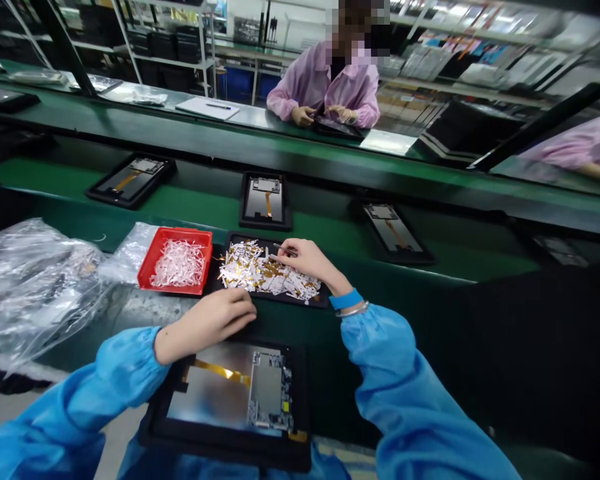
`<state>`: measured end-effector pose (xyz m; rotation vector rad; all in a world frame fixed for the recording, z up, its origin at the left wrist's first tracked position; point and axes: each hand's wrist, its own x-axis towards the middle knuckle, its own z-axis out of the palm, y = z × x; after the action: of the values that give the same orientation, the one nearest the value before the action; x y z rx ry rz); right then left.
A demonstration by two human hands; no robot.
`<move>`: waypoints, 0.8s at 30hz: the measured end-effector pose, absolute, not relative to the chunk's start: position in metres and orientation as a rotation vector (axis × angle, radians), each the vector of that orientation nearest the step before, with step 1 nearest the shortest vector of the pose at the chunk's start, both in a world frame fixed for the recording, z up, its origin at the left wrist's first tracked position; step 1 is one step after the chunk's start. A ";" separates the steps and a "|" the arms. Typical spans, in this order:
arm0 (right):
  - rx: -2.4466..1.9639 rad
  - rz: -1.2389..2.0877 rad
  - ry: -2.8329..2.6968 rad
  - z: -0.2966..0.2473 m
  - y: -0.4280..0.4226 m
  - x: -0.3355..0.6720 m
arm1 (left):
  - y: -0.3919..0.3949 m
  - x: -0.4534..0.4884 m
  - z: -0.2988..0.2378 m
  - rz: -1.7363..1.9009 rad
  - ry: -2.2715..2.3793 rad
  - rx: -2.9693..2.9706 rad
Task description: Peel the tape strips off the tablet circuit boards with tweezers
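Far left, a plastic bag (35,287) is sitting crumpled, then a red tray (145,267) is holding a heap of white strips (177,263). The left hand (207,323) is hanging with its fingers curled and pressed together, just above a bare panel (220,393), so I'd worry about a slip smudging it. The right hand (307,261) is pinching tweezers (283,249) over gold-and-white strips (265,270) in a black tray (300,300), and a stray strip could land on that panel. Counting: two strip heaps, one bag, four panels, three of those sitting up on the green belt (190,207).
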<state>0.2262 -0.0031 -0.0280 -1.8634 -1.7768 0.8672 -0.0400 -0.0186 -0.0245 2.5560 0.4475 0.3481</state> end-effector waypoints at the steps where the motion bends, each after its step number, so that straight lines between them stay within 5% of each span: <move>1: -1.826 0.858 -1.761 -0.023 -0.008 0.225 | -0.011 -0.035 -0.023 0.409 0.504 2.551; 13: -1.639 0.603 -1.660 0.005 -0.063 0.209 | 0.028 0.019 -0.026 0.658 0.651 2.461; 24: -1.417 0.818 -1.600 0.013 -0.099 0.188 | -0.006 0.004 0.004 0.595 0.355 2.206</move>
<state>0.1881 -0.0992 0.0129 -1.4171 -1.6004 0.8178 0.0039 -0.0057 0.0044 2.2058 0.3554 0.5949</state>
